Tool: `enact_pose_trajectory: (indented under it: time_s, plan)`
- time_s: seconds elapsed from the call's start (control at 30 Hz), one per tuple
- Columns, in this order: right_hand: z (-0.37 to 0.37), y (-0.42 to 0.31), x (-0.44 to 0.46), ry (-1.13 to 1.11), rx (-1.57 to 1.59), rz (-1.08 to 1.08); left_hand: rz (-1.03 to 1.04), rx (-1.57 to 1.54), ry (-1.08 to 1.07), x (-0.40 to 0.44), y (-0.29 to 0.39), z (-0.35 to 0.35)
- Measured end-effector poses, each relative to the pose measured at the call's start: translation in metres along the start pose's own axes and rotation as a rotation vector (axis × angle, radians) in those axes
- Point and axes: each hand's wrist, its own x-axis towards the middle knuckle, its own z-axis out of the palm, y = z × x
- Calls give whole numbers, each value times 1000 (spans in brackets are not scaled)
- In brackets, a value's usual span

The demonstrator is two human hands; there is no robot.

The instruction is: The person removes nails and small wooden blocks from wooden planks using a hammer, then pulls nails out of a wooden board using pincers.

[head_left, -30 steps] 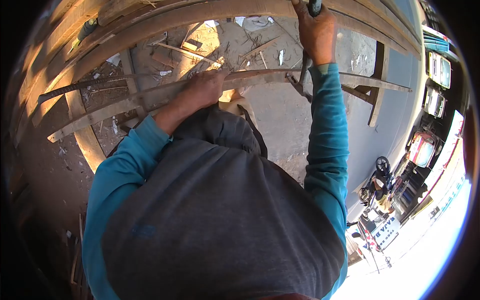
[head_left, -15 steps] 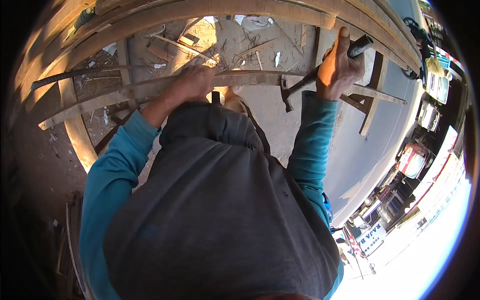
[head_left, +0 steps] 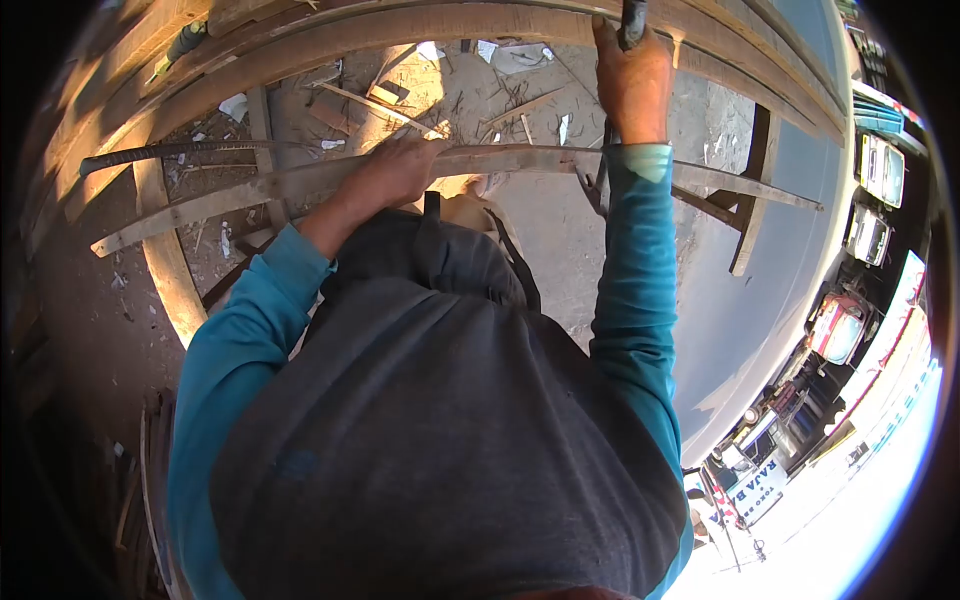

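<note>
A long, narrow wooden batten (head_left: 520, 160) crosses in front of my body, looking curved through the wide lens. My left hand (head_left: 395, 172) is closed over its middle, fingers on the far side and partly hidden. In my right hand (head_left: 637, 85) is a claw hammer (head_left: 592, 190), gripped by the handle, whose dark end sticks out past my thumb. The hammer's head points back toward me, overlapping the near edge of the batten; whether they touch I cannot tell. My forearm hides part of the handle.
Beyond the batten runs a frame of thick wooden beams (head_left: 400, 30). A ribbed metal bar (head_left: 180, 149) lies at the left. Wood scraps and paper bits litter the ground (head_left: 540, 80). Parked vehicles (head_left: 838, 328) line a road (head_left: 740, 300) at the right.
My right hand has shifted left and away from me, turning the hammer so its handle points more forward. My left hand stays on the batten; the view has shifted slightly.
</note>
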Motion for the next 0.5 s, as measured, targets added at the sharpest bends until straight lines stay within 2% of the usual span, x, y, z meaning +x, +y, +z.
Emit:
enact_pose_trajectory:
  time_s: [0.03,0.1,0.2,0.3,0.33,0.47,0.5]
  plan:
    - [1,4,1,3,6,-10,-3,8,5,-2,0,0]
    - [7,4,3,-325,53,-190,-20,19,37,-4,3,0]
    - [-13,-3,-39,-492,107,-250,-22,-8,75,-4,0,6]
    - [-42,-5,-71,-542,167,-303,30,-2,178,-5,-7,17]
    - [-53,-6,-77,-530,243,-400,30,9,199,-6,-5,15]
    - [-71,-3,-90,-455,302,-628,43,-8,148,-5,4,3]
    - [-71,0,-93,-493,338,-639,7,-44,82,-5,6,-2]
